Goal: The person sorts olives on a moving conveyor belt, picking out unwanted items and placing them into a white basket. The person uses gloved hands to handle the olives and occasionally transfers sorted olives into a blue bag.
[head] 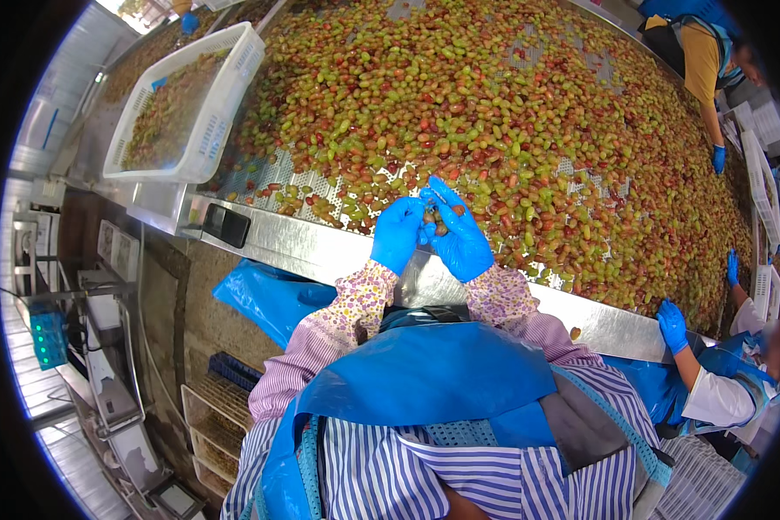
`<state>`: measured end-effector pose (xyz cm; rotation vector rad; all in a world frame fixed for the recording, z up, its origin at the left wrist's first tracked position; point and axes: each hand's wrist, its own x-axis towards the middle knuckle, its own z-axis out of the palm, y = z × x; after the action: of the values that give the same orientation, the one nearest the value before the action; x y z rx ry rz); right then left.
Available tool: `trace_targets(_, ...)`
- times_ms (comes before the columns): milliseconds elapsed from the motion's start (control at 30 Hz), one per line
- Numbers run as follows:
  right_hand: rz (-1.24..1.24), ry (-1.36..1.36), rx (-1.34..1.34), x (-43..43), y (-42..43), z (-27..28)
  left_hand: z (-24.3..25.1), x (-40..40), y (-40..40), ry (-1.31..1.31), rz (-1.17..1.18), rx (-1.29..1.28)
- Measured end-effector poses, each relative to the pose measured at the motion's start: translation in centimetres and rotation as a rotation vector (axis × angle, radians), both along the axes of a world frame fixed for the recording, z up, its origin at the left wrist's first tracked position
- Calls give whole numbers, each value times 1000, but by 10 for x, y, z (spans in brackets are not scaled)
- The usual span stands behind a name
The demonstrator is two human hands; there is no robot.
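Note:
My left hand (395,231) and my right hand (460,237), both in blue gloves, meet just inside the near metal rim (312,242) of a perforated sorting table. A few reddish-brown grapes (441,229) rest in the half-curled right hand. My left fingers are bent together against the right fingers, and whether they pinch anything is hidden. Loose green and red grapes (416,97) cover the perforated metal surface (305,172) beyond and around both hands.
A white plastic crate (216,146) holding grapes stands on the table at left. A dark phone-like object (226,225) lies on the rim. At right, a co-worker's gloved hand (673,325) touches the edge; another person (701,58) leans over the far side. Stacked crates (218,422) stand below left.

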<state>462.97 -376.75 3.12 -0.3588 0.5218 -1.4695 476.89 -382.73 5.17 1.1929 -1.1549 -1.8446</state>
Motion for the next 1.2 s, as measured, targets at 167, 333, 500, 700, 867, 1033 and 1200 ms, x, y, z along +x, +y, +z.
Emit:
trace_targets(167, 30, 19, 128, 11, -19, 27, 4, 8, -5, 5, 67, 62)
trace_targets(333, 211, 478, 6, 4, -31, 35, -5, 33, -11, 338, -107, 239)
trace_targets(500, 585, 702, -8, -30, -67, 13, -14, 76, -12, 680, -11, 591)
trace_targets(700, 88, 2318, -368, -37, -187, -43, -15, 102, -5, 431, -87, 299)
trace_targets(867, 524, 2556, -208, -24, -253, -76, -18, 117, 3, 810, -12, 474)
trace_targets(1033, 570, 2267, -77, -26, -236, -73, -16, 128, -11, 473, -17, 316)
trace_targets(1200, 418, 1418, 73, -24, -169, -40, 1, 124, -33, 303, -37, 262)
